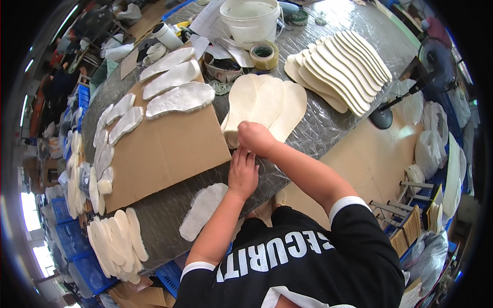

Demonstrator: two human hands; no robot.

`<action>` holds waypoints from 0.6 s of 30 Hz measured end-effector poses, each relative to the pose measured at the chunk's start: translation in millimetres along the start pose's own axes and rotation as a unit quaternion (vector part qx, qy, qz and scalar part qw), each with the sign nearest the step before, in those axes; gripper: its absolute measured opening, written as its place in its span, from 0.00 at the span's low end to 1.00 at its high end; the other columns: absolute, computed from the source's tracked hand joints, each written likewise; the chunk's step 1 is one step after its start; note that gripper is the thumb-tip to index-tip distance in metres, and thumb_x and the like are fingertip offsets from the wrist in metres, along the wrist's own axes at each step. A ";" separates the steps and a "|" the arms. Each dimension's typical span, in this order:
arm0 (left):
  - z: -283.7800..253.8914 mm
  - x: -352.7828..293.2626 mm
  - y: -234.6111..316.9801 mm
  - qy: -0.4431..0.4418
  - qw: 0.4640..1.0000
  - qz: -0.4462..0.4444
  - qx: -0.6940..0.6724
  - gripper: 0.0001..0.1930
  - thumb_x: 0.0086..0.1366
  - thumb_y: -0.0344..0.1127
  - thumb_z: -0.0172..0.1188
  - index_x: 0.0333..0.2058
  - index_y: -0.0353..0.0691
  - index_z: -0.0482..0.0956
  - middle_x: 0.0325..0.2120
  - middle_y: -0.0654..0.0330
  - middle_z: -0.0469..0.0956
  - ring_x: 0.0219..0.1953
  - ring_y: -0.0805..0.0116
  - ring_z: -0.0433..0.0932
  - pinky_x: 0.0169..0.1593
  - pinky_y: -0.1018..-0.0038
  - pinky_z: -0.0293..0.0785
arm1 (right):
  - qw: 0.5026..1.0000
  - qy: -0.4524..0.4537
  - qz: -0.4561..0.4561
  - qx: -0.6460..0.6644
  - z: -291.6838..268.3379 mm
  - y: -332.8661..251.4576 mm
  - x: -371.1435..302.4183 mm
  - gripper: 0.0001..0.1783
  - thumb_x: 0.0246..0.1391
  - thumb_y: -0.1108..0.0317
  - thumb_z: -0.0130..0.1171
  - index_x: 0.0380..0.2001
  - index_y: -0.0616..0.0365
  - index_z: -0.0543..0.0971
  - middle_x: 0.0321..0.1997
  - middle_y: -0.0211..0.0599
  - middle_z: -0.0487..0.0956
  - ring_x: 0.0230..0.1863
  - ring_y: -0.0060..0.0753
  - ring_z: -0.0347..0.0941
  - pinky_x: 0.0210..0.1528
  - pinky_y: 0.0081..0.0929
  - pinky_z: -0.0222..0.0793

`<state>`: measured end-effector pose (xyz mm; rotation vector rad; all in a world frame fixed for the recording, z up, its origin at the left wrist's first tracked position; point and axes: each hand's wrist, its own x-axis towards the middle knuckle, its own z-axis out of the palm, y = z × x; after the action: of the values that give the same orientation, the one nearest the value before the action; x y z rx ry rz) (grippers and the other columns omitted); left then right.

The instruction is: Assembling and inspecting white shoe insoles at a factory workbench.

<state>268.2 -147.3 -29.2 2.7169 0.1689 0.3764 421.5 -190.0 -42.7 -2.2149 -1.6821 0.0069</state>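
Note:
Cream felt insoles [262,97] lie fanned out on the table's near side. My right hand [256,138] is closed in a pinch over their near ends; what lies between its fingertips is hidden. Just below it, my left hand [243,172] rests with fingers stretched out flat at the table edge, its fingertips meeting the right hand. Left of my left forearm lies a single fluffy white insole [204,211]. A brown cardboard sheet [164,154] sits left of my hands, with fluffy white insoles [179,99] along its far and left sides.
Overlapping cream insoles [341,66] form a long row at the far right. Behind the fanned ones stand a white bucket [249,23], a tape roll [264,54] and a small tub [222,69]. More insoles [115,244] pile at the near left. A black fan [434,66] stands right.

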 end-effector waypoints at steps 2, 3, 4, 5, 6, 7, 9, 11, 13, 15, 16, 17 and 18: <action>1.1 3.7 -3.5 -0.015 1.000 0.000 0.014 0.27 0.53 0.29 0.65 0.52 0.29 0.69 0.54 0.43 0.68 0.60 0.43 0.64 0.64 0.54 0.60 | 0.931 0.181 0.196 0.249 -13.8 6.0 -3.7 0.08 0.51 0.67 0.57 0.30 0.61 0.78 0.32 0.49 0.79 0.34 0.52 0.78 0.38 0.43 0.74; 3.8 5.9 -2.2 -0.012 1.000 -0.003 0.014 0.27 0.53 0.29 0.65 0.52 0.29 0.69 0.54 0.43 0.68 0.60 0.43 0.64 0.64 0.54 0.60 | 0.922 0.210 0.208 0.249 -23.4 12.8 -7.6 0.08 0.54 0.67 0.54 0.29 0.61 0.77 0.32 0.52 0.78 0.35 0.56 0.76 0.38 0.45 0.72; 4.6 7.6 -2.1 -0.026 0.999 -0.005 0.028 0.27 0.54 0.30 0.65 0.53 0.29 0.68 0.54 0.43 0.68 0.60 0.44 0.65 0.63 0.55 0.60 | 0.906 0.224 0.252 0.256 -39.0 13.8 -9.9 0.08 0.55 0.66 0.55 0.28 0.60 0.77 0.32 0.51 0.79 0.35 0.57 0.76 0.39 0.45 0.72; 5.0 9.7 -2.6 -0.040 0.998 -0.008 0.042 0.28 0.55 0.31 0.65 0.53 0.28 0.67 0.54 0.44 0.69 0.59 0.44 0.65 0.63 0.55 0.60 | 0.871 0.296 0.267 0.288 -41.8 23.0 -9.3 0.10 0.57 0.66 0.54 0.28 0.62 0.76 0.30 0.52 0.78 0.33 0.56 0.76 0.38 0.44 0.71; 4.1 14.3 0.0 -0.038 0.998 -0.008 0.041 0.28 0.55 0.31 0.65 0.53 0.28 0.67 0.54 0.44 0.69 0.59 0.44 0.65 0.63 0.55 0.60 | 0.849 0.320 0.293 0.301 -59.7 38.5 -10.7 0.12 0.59 0.65 0.53 0.27 0.64 0.75 0.26 0.53 0.77 0.29 0.53 0.74 0.35 0.42 0.69; 1.5 20.7 4.8 -0.052 0.998 -0.016 0.025 0.25 0.56 0.31 0.65 0.50 0.28 0.69 0.53 0.44 0.69 0.58 0.45 0.66 0.62 0.56 0.61 | 0.829 0.366 0.295 0.303 -75.9 55.2 -13.5 0.13 0.60 0.66 0.51 0.26 0.65 0.73 0.24 0.55 0.75 0.26 0.52 0.72 0.33 0.40 0.67; -0.5 27.4 4.4 -0.064 0.997 -0.032 0.013 0.22 0.57 0.32 0.64 0.48 0.28 0.70 0.51 0.44 0.70 0.56 0.46 0.67 0.60 0.56 0.63 | 0.768 0.422 0.287 0.387 -114.2 70.0 -9.7 0.16 0.63 0.65 0.48 0.25 0.65 0.72 0.21 0.41 0.75 0.24 0.31 0.72 0.32 0.31 0.69; 2.0 35.1 2.5 -0.105 0.991 -0.087 -0.012 0.16 0.58 0.30 0.63 0.42 0.29 0.72 0.49 0.45 0.71 0.52 0.46 0.68 0.57 0.57 0.64 | 0.732 0.448 0.237 0.456 -153.6 66.5 -11.1 0.15 0.66 0.66 0.46 0.28 0.63 0.74 0.24 0.33 0.75 0.26 0.20 0.70 0.33 0.21 0.70; 5.9 43.6 4.2 -0.080 0.984 -0.151 -0.052 0.13 0.60 0.30 0.63 0.40 0.30 0.73 0.47 0.45 0.72 0.50 0.48 0.70 0.55 0.57 0.66 | 0.770 0.471 0.185 0.389 -180.8 51.7 -20.1 0.14 0.66 0.68 0.46 0.29 0.63 0.74 0.26 0.35 0.76 0.27 0.20 0.70 0.33 0.23 0.70; 5.1 48.6 3.4 -0.053 0.969 -0.224 -0.090 0.11 0.61 0.31 0.62 0.38 0.31 0.73 0.46 0.45 0.72 0.48 0.49 0.71 0.52 0.57 0.68 | 0.826 0.463 0.145 0.288 -201.0 13.5 -35.6 0.10 0.63 0.71 0.49 0.28 0.63 0.73 0.28 0.38 0.77 0.27 0.27 0.72 0.33 0.24 0.70; 1.0 51.2 4.2 -0.054 0.941 -0.258 -0.211 0.16 0.62 0.39 0.63 0.40 0.31 0.73 0.46 0.45 0.71 0.46 0.50 0.72 0.51 0.58 0.70 | 0.848 0.459 0.113 0.240 -201.2 -3.5 -45.5 0.07 0.60 0.73 0.51 0.28 0.63 0.73 0.29 0.39 0.78 0.27 0.32 0.73 0.33 0.24 0.69; -3.7 48.6 5.7 -0.053 0.897 -0.291 -0.327 0.22 0.63 0.48 0.63 0.42 0.32 0.73 0.46 0.45 0.70 0.45 0.51 0.74 0.50 0.60 0.72 | 0.860 0.473 0.033 0.188 -193.8 -18.4 -54.5 0.04 0.54 0.74 0.54 0.27 0.62 0.72 0.31 0.40 0.78 0.28 0.36 0.75 0.33 0.24 0.70; -6.1 41.9 11.9 -0.038 0.723 -0.314 -0.615 0.31 0.63 0.57 0.59 0.47 0.31 0.70 0.47 0.44 0.71 0.47 0.52 0.74 0.52 0.60 0.72 | 0.864 0.481 -0.050 0.141 -186.1 -35.7 -63.9 0.04 0.48 0.76 0.57 0.25 0.62 0.72 0.32 0.40 0.79 0.30 0.39 0.76 0.33 0.24 0.70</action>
<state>307.3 -148.9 -9.2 1.2236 0.5562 0.0774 410.0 -293.2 128.3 -1.4735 -1.1038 -0.7094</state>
